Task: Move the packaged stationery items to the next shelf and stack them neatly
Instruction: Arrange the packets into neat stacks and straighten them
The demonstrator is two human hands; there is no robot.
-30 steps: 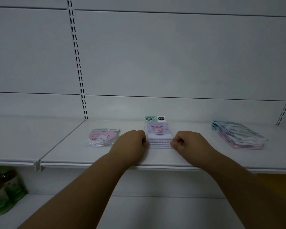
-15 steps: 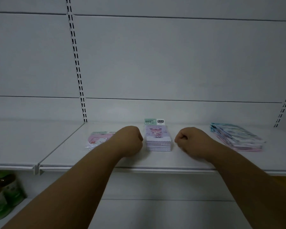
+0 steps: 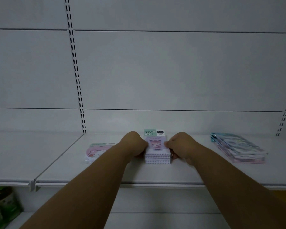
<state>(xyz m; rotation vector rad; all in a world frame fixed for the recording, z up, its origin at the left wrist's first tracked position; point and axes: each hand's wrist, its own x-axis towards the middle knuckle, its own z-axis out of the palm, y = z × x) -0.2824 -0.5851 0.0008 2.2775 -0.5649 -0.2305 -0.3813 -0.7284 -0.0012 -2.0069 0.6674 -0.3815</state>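
Hands press both sides: left hand (image 3: 135,144) and right hand (image 3: 180,146) curl closed around the purple stack of packaged spiral notebooks (image 3: 157,152) mid-shelf on the white metal shelf (image 3: 106,171), likely squaring its edges.

Purple notebk stack (image 3: 157,155) flat, mid-shelf.

"FASHION GRACE" (notebook pack header (image 3: 149,132))

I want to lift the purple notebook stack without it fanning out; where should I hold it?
Take the purple notebook stack by its two long side edges, one hand on each side, as the left hand and right hand do now. It lies flat, loose and layered.
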